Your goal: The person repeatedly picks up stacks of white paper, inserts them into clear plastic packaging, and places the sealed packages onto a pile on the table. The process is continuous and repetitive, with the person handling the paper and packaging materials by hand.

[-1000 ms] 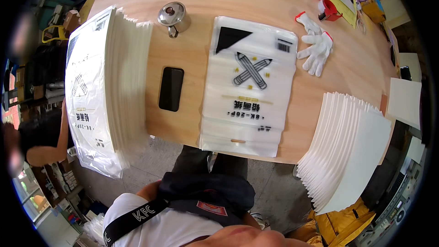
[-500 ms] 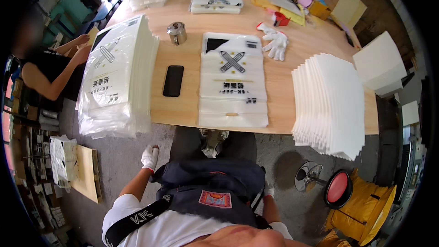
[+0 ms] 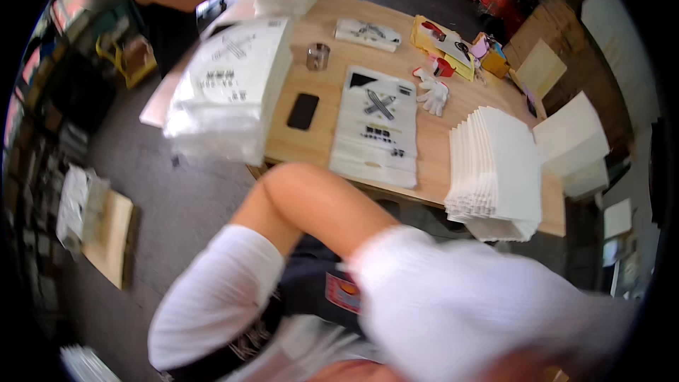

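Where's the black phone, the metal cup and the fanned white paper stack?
Black phone (image 3: 303, 112), head view: middle of its face.
Metal cup (image 3: 318, 60), head view: its side.
Fanned white paper stack (image 3: 513, 159), head view: top sheet.

Flat printed bag at centre, fanned white sheets to its right.
The whitish plastic bag (image 3: 378, 127) lies flat mid-frame, its long sides running top to bottom, with a black corner wedge, crossed pencils, dark print and a handle slot near its lower edge; the white sheet stack (image 3: 497, 166) rests right of centre, fanned in steps along its left side.
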### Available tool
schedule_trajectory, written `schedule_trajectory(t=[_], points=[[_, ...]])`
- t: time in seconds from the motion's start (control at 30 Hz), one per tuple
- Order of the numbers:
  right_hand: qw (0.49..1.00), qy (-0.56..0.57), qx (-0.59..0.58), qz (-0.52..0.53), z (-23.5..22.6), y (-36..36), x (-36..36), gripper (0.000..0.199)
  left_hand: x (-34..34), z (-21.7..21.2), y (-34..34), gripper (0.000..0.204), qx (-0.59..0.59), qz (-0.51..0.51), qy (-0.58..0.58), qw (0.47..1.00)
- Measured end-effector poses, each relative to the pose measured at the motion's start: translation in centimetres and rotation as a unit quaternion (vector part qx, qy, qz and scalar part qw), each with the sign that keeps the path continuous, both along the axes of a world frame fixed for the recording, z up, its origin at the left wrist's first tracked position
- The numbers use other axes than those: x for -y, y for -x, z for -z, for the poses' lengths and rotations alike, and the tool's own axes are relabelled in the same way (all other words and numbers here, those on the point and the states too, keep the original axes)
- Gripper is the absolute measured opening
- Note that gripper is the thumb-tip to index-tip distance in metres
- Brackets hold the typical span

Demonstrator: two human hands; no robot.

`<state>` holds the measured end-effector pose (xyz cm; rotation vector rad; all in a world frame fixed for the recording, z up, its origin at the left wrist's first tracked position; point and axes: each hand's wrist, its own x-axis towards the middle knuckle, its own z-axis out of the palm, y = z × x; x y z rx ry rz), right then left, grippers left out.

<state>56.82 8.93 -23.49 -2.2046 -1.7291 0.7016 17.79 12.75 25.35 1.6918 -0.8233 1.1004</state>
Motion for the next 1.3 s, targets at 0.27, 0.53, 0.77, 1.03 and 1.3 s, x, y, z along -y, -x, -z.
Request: schedule_trajectory(t=[0.27,0.53,0.77,1.03,1.3], points=[[0.978,-0.027,-0.201,-0.057,-9.9,9.8,-2.9,0.035,-0.4,0.5,-2.6,0.035,-0.266,0.083,-0.037,0.960],[0.903,-0.046,-0.427,-0.016,-16.4,16.7,-8.6,0.030,-17.8,27.2,5.6,0.036,-0.599,-0.551,0.121,0.568],[0.938,-0.030,-0.322,-0.121,-19.0,22.0,-9.4,0.033,-21.8,33.1,5.2,0.043,-0.710,-0.561,0.086,0.418],[0.962,-0.176,-0.166,0.128,-11.3,14.8,-4.8,0.031,-22.9,34.4,6.5,0.027,-0.660,-0.550,0.175,0.480],[0.789,0.439,-0.304,0.303,2.6,12.1,15.2,0.042,-21.8,34.0,8.4,0.023,-0.586,-0.537,0.286,0.536]])
